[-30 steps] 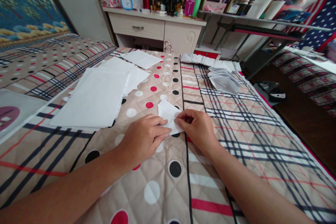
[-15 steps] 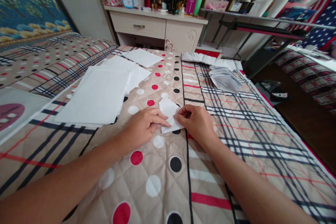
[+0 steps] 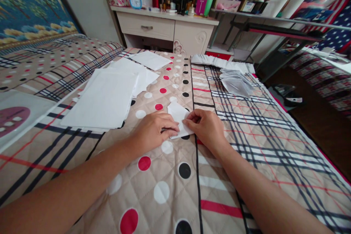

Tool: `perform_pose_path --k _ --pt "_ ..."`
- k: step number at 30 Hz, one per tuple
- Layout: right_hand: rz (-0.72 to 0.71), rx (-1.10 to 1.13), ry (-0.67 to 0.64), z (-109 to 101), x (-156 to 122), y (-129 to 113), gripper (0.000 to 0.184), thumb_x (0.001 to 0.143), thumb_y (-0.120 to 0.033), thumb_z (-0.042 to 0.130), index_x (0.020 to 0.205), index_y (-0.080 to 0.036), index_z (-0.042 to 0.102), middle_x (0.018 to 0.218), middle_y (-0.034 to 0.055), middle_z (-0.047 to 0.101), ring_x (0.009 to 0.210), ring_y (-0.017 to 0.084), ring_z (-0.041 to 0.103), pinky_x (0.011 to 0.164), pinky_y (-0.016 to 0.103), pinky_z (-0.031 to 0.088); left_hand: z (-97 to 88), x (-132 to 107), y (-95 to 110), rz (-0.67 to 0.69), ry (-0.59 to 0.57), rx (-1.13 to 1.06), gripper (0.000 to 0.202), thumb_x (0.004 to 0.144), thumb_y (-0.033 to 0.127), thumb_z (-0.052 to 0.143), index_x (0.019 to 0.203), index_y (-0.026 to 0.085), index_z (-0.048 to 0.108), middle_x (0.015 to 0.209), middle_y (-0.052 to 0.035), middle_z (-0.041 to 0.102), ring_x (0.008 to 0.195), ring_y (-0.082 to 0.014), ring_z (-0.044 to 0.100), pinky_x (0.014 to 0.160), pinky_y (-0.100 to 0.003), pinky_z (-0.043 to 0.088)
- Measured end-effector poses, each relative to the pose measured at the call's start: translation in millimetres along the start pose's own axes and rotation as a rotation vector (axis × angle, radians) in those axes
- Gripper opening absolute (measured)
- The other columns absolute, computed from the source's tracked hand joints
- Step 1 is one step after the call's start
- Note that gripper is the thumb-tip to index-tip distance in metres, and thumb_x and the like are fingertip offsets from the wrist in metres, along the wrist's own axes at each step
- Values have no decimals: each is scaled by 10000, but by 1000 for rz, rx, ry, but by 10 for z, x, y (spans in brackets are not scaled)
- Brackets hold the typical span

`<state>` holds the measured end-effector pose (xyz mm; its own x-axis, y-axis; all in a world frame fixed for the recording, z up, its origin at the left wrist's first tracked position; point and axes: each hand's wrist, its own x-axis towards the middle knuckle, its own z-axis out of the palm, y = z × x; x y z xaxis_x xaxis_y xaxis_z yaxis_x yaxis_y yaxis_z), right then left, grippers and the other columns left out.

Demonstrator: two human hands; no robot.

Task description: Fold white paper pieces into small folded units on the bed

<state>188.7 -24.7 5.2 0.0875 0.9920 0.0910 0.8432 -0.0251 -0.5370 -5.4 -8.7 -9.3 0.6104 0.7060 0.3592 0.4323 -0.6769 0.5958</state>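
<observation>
A small folded piece of white paper (image 3: 177,112) lies on the quilted bedspread in front of me, between my hands. My left hand (image 3: 155,129) grips its lower left edge, thumb and fingers brought together there. On the right side, my right hand (image 3: 207,127) pinches the paper between thumb and curled index finger, the other fingers tucked under. Parts of the paper are covered by my fingertips. To the left rests a stack of larger white sheets (image 3: 101,97), slightly fanned.
Beyond the stack are further white sheets (image 3: 152,59). A pile of folded papers (image 3: 236,83) and a long row of white folded pieces (image 3: 210,60) lie at the far right of the bedspread (image 3: 161,170). A white dresser (image 3: 146,25) stands behind the bed.
My left fingers have shifted slightly along the paper's lower left edge and are more bent. My right hand keeps its pinch. The view has shifted slightly.
</observation>
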Motion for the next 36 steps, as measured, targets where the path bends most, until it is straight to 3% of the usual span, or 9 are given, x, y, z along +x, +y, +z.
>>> perform_pose_path --k 3,8,14,22,29,32,36 --pt "-1 3 -8 -2 -3 -3 98 747 -334 668 718 -248 704 695 -21 707 640 146 611 550 260 317 13 7 -13 13 -10 15 107 795 137 708 865 202 756 901 -33 722 867 -176 649 801 -324 512" --pt "-9 1 -4 -4 -4 -2 98 747 -325 665 711 -243 705 686 -23 705 632 140 606 546 255 305 35 -8 -66 141 -27 105 200 832 139 673 1000 220 745 1150 -45 692 1001 -194 616 896 -376 498" --pt "-21 18 7 9 -10 7 102 749 -334 673 724 -241 707 687 -30 703 617 132 597 537 252 300 49 -20 -81 220 -10 170 215 847 171 664 1047 191 740 1109 -50 733 962 -209 587 838 -379 535" --pt "-33 22 5 5 -5 13 77 741 -306 689 724 -231 694 683 -27 688 623 128 584 551 250 304 43 -36 -17 263 49 207 162 872 156 623 952 183 761 1056 -50 740 908 -200 596 784 -365 548" --pt "-50 12 14 -12 -13 3 91 766 -310 683 749 -220 682 700 -21 683 623 124 563 554 248 306 22 -15 40 243 -3 289 161 903 202 591 880 183 749 1070 -16 745 886 -184 587 739 -324 545" --pt "-92 98 -65 -41 52 87 71 766 -271 672 750 -202 683 678 -17 665 598 111 549 545 241 321 4 -15 73 211 -44 314 154 906 202 587 905 198 741 1106 10 736 890 -181 578 742 -322 540" --pt "-127 335 -292 -54 185 271 127 690 -252 739 772 -180 674 657 -27 639 583 99 562 534 217 364 -11 -31 61 205 -86 340 154 891 159 598 927 220 735 1154 29 719 936 -179 570 772 -318 530"
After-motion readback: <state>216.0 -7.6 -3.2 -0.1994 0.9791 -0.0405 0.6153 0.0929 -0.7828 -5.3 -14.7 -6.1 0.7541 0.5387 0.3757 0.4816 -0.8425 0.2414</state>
